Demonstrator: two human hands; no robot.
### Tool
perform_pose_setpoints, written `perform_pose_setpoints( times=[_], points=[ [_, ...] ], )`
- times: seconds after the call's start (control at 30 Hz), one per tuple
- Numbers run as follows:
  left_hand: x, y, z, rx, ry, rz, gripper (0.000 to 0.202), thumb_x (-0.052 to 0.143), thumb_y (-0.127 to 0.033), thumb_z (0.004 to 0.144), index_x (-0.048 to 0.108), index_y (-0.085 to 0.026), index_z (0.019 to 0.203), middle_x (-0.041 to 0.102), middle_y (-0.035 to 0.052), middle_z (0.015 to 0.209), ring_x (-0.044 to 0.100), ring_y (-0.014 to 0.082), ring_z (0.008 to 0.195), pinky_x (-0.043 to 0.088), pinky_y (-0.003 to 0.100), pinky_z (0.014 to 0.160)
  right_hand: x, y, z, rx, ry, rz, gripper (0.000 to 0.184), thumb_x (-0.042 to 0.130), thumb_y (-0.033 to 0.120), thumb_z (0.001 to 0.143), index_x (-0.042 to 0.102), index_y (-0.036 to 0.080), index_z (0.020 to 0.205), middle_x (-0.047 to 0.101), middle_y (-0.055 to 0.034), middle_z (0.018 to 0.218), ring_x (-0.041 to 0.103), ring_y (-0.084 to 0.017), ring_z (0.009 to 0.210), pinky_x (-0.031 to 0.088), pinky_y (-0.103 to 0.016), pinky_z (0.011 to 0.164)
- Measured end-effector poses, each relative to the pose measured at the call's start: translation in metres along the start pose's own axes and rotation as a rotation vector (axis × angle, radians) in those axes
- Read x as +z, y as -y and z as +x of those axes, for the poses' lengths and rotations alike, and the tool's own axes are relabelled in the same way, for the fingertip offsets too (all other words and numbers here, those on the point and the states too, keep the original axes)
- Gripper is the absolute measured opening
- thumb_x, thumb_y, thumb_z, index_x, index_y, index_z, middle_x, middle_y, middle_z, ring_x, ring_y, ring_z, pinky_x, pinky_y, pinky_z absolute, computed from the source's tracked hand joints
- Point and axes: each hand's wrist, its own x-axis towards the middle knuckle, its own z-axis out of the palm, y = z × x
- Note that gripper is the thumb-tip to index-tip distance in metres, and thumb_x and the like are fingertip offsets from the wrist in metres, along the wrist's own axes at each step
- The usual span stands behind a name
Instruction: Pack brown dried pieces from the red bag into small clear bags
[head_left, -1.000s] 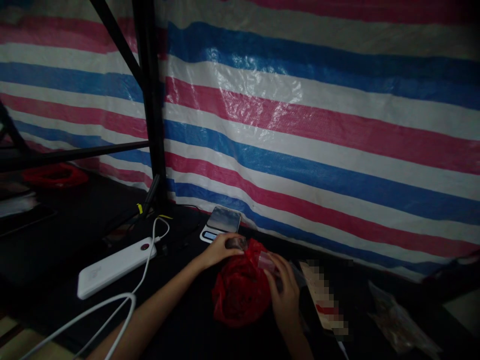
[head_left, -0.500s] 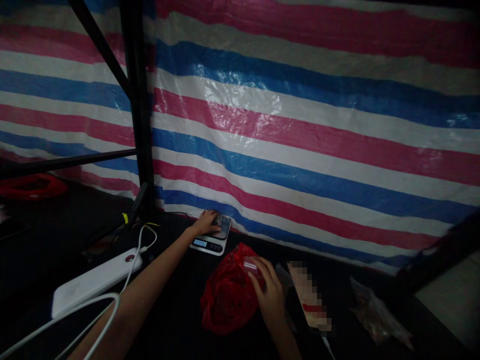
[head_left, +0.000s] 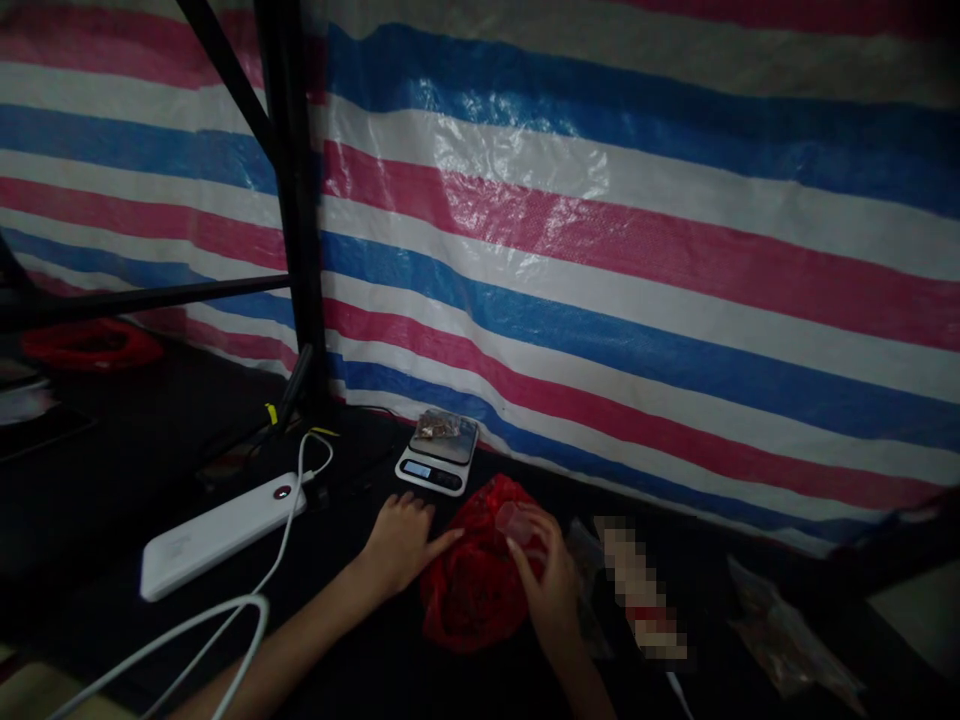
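Observation:
My right hand grips a small clear plastic cup over the right side of a red plastic bag. What lies inside the bag is too dark to make out. My left hand is empty and open just left of the bag, its thumb stretched out toward the bag's edge. Behind both hands a white digital scale stands with its display lit. On its plate rests a small clear packet of brown bits.
A white power bank with a white cable lies at left. Right of the bag are a clear bag, a blurred-out flat object and a zip bag of brown bits. A striped sheet hangs behind a black post.
My left hand has drawn back from the scale toward the red bag, leaving the small packet on the plate in view. The right hand still holds the cup over the bag.

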Motion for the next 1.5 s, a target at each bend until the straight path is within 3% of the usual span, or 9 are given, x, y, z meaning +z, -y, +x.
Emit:
perform_pose_setpoints(
  times=[0.1,0.2,0.37,0.57,0.73,0.93,1.07,1.37,1.5],
  points=[
    [0.009,-0.009,-0.010,0.031,0.077,-0.040,0.044,0.042,-0.054,0.076,0.061,-0.015,0.087,0.059,0.0126,0.091,0.051,0.0288,0.091,0.037,0.041,0.077,0.006,-0.011,-0.003,0.055,-0.021,0.027,0.027,0.045,0.027,0.082,0.040,0.019,0.108,0.054,-0.0110,0.109,0.056,-0.018,0.097,0.052,-0.029,0.072],
    [0.011,-0.013,-0.001,0.099,0.115,-0.071,0.027,0.053,-0.034,0.075,0.056,-0.018,0.097,0.053,0.0103,0.107,0.047,0.0258,0.099,0.039,0.036,0.077,0.008,-0.020,-0.006,0.073,0.023,-0.045,0.028,0.040,0.026,0.084,0.039,0.018,0.111,0.055,-0.0112,0.110,0.055,-0.018,0.100,0.048,-0.033,0.082],
    [0.007,-0.005,0.030,0.156,-0.001,-0.037,0.024,0.035,-0.011,0.082,0.053,-0.016,0.096,0.053,0.0113,0.105,0.047,0.0236,0.099,0.038,0.034,0.078,-0.003,-0.021,-0.002,0.059,0.204,-0.186,0.036,0.039,0.025,0.084,0.039,0.020,0.120,0.051,-0.0083,0.120,0.050,-0.018,0.110,0.042,-0.035,0.091],
    [0.018,0.010,0.026,0.039,0.028,-0.372,0.032,0.030,-0.013,0.083,0.038,-0.015,0.114,0.058,0.0088,0.098,0.054,0.0183,0.093,0.038,0.029,0.080,-0.013,-0.013,0.000,0.025,0.366,-0.246,0.036,0.045,0.026,0.080,0.048,0.022,0.116,0.058,-0.0057,0.113,0.055,-0.019,0.103,0.044,-0.036,0.088],
    [0.029,0.005,0.019,-0.090,0.081,-0.631,0.058,0.047,-0.038,0.078,0.026,-0.015,0.126,0.057,0.0107,0.107,0.055,0.0228,0.098,0.039,0.031,0.082,-0.005,-0.012,-0.005,0.034,0.371,-0.206,0.035,0.038,0.022,0.083,0.047,0.021,0.117,0.055,-0.0065,0.118,0.051,-0.017,0.108,0.041,-0.035,0.092],
    [0.043,0.014,0.023,-0.052,0.163,-0.476,0.037,0.055,-0.027,0.071,0.050,-0.019,0.107,0.054,0.0072,0.108,0.050,0.0229,0.103,0.036,0.032,0.088,-0.015,-0.008,-0.001,0.055,0.379,-0.248,0.037,0.039,0.017,0.082,0.045,0.021,0.118,0.053,-0.0067,0.117,0.050,-0.017,0.109,0.042,-0.033,0.091],
    [0.039,0.016,0.022,-0.055,0.087,-0.463,0.025,0.049,-0.020,0.074,0.052,-0.017,0.099,0.051,0.0079,0.107,0.047,0.0218,0.104,0.036,0.032,0.089,-0.021,-0.008,0.001,0.053,0.426,-0.335,0.036,0.042,0.015,0.080,0.049,0.024,0.114,0.055,-0.0051,0.112,0.056,-0.018,0.101,0.046,-0.031,0.086],
    [0.038,-0.004,0.021,-0.031,-0.042,-0.896,0.015,0.033,-0.013,0.078,0.047,-0.017,0.078,0.057,0.0032,0.081,0.054,0.0149,0.079,0.041,0.025,0.074,-0.011,-0.004,-0.006,-0.048,0.458,-0.566,0.033,0.043,0.017,0.081,0.047,0.020,0.114,0.054,-0.0093,0.113,0.057,-0.022,0.096,0.048,-0.034,0.078],
    [0.043,-0.006,0.021,-0.074,-0.023,-1.005,0.017,0.036,-0.015,0.078,0.046,-0.016,0.091,0.060,0.0036,0.089,0.056,0.0148,0.082,0.043,0.026,0.076,-0.008,-0.001,-0.007,-0.098,0.501,-0.676,0.029,0.048,0.017,0.079,0.050,0.019,0.108,0.056,-0.0093,0.109,0.058,-0.024,0.092,0.047,-0.038,0.078]
  ],
)
